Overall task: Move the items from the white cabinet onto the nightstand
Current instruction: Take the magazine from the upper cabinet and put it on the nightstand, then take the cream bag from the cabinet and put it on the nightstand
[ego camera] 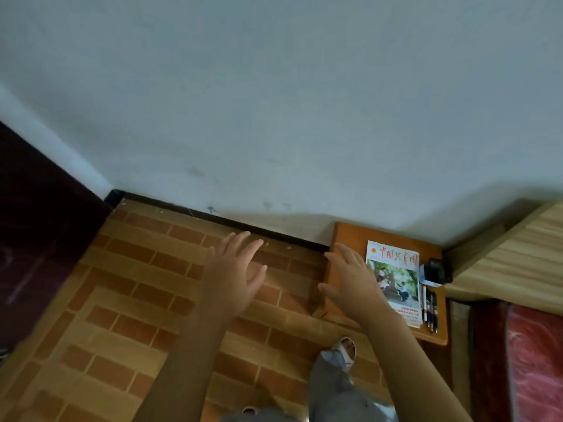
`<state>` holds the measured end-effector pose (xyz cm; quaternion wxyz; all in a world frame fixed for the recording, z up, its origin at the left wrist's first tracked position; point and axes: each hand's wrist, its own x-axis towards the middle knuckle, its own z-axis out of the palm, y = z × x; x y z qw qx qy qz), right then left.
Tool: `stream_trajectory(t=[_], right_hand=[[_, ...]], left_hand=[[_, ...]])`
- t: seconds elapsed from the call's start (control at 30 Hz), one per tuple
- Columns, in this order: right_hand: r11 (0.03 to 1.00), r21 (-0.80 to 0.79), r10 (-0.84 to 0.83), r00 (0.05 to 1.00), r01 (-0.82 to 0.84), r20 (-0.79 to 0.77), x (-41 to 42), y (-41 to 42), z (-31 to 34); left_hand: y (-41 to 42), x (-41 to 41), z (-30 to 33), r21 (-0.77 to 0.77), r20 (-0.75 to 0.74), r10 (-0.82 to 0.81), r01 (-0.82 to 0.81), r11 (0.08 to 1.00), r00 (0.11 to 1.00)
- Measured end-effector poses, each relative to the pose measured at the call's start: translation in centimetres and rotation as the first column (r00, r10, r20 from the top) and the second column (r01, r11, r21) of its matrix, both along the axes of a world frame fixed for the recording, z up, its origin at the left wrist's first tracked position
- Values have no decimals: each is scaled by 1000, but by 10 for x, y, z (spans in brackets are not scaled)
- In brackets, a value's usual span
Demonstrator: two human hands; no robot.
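The wooden nightstand stands against the wall at the right. On it lie a magazine with red characters on its cover, several pens to the magazine's right, and a small black object at the back right. My right hand hovers with spread fingers over the nightstand's left part, holding nothing. My left hand is stretched out, empty, over the brick-patterned floor. The white cabinet is not in view.
A bed with a wooden headboard and a red cover borders the nightstand on the right. A dark wooden panel stands at the left. A white wall with a black baseboard runs behind. My leg and shoe show below.
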<state>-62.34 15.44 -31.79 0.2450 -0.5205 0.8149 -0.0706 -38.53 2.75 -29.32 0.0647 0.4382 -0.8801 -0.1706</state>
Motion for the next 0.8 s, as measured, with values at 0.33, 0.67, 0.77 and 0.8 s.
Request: stream_trajectory(t=[0.33, 0.67, 0.77, 0.8], right_hand=[[914, -222, 328, 941, -339, -86, 193, -94, 121], [638, -317, 682, 706, -702, -190, 394, -131, 215], [543, -337, 757, 622, -769, -201, 442, -137, 228], [510, -348, 782, 593, -786, -193, 456, -143, 226]], left_hand=[[3, 259, 103, -231, -114, 426, -441, 867, 897], [84, 431, 151, -240, -190, 800, -817, 525, 569], [103, 460, 159, -258, -179, 867, -873, 414, 464], [108, 470, 161, -256, -188, 880, -887, 385, 436]])
